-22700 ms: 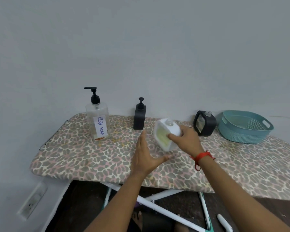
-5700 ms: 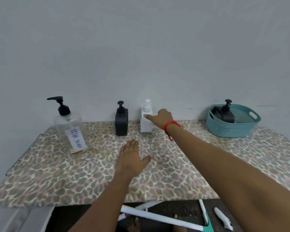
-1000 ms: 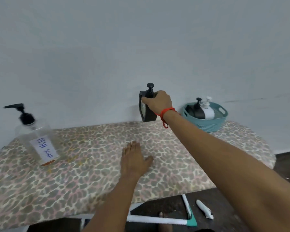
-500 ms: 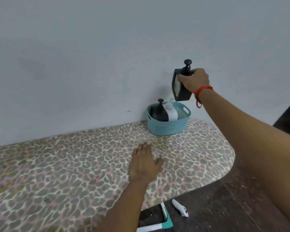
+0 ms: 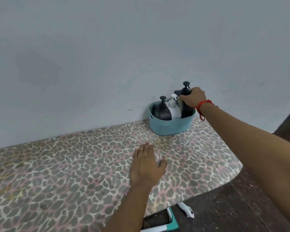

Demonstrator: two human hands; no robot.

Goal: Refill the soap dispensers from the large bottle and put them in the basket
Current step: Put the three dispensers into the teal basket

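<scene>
The right grip is curled round the top of a black dispenser, just under its pump, holding it upright and partly inside the basket at the counter's far end. A white dispenser stands just beside it – so lower it straight down, seat it, then let go. The left grip lies flat on the counter, holding nothing.

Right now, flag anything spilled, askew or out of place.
No spill or damage shows. The black dispenser and white dispenser sit in the basket; the right hand grips a third dispenser there. Only oddity: a small white object on the floor.
</scene>
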